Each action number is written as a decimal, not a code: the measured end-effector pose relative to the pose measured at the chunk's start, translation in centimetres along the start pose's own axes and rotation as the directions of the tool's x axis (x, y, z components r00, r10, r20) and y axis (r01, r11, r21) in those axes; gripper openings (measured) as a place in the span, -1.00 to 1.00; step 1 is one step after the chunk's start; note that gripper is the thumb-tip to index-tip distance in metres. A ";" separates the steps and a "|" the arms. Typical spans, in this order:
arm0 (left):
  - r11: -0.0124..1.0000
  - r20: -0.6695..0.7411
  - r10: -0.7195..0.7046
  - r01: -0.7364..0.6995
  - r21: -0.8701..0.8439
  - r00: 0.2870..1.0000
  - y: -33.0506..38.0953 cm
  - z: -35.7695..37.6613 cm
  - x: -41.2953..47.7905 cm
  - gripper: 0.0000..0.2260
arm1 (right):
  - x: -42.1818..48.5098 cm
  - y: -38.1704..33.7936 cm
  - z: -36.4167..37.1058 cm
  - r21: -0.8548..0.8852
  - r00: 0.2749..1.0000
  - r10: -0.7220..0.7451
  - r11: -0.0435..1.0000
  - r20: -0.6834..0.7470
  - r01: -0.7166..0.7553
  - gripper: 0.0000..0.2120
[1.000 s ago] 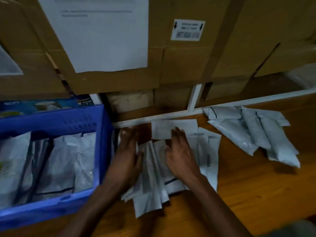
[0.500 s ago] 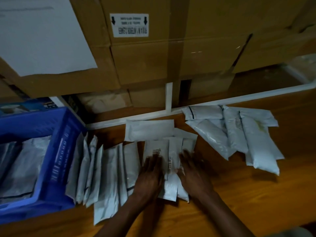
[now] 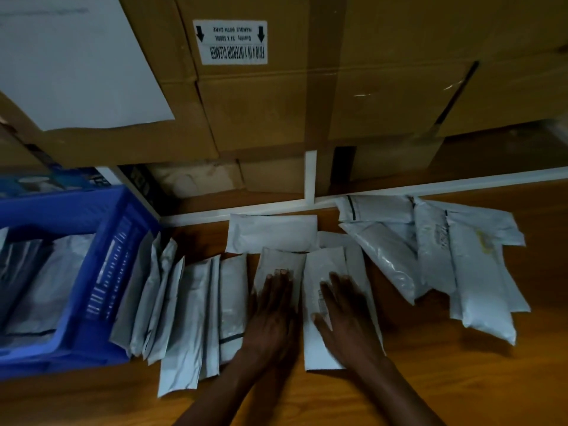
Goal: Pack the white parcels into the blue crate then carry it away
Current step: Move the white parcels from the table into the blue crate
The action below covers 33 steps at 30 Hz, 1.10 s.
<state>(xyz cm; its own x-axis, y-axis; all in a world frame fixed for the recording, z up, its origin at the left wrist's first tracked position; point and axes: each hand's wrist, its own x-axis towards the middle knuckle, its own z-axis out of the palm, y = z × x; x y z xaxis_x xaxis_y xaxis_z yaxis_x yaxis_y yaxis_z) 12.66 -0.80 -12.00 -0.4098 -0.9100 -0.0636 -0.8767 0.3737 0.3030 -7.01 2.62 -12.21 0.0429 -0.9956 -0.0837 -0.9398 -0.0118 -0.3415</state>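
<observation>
White parcels [image 3: 278, 273] lie fanned on the table [image 3: 430, 379] just right of the blue crate [image 3: 101, 272]. My left hand [image 3: 272, 305] and right hand [image 3: 345, 309] press flat, fingers spread, gripping nothing. I'd square two together, then pinch.

Stacked cardboard boxes [image 3: 307, 87] seemingly block the back; wooden table [image 3: 430, 379] nearside lies free.
</observation>
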 end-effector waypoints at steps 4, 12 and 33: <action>1.000 0.052 0.002 -0.002 0.010 0.999 -1.1 0.6 0.1 -0.38 | -0.8 1.0 0.4 -0.105 0.999 -0.015 0.994 -0.031 0.012 -0.30; 0.993 0.036 -0.082 0.079 0.089 0.996 0.4 1.1 0.3 -0.34 | -1.7 1.1 0.9 -0.165 0.990 -0.025 0.986 -0.139 0.002 -0.12; 0.990 -0.090 0.042 -0.054 -0.133 0.995 0.0 2.3 0.2 -0.33 | -1.6 -0.3 1.8 -0.166 0.988 0.019 0.985 -0.152 -0.044 -0.34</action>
<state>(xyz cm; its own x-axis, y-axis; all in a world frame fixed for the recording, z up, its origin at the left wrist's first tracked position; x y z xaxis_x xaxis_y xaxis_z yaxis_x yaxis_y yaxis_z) 12.01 -0.60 -14.18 -0.4223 -0.9058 0.0349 -0.8121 0.3952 0.4294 -6.18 4.43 -13.66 -0.0269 -0.9983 0.0526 -0.9840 0.0171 -0.1776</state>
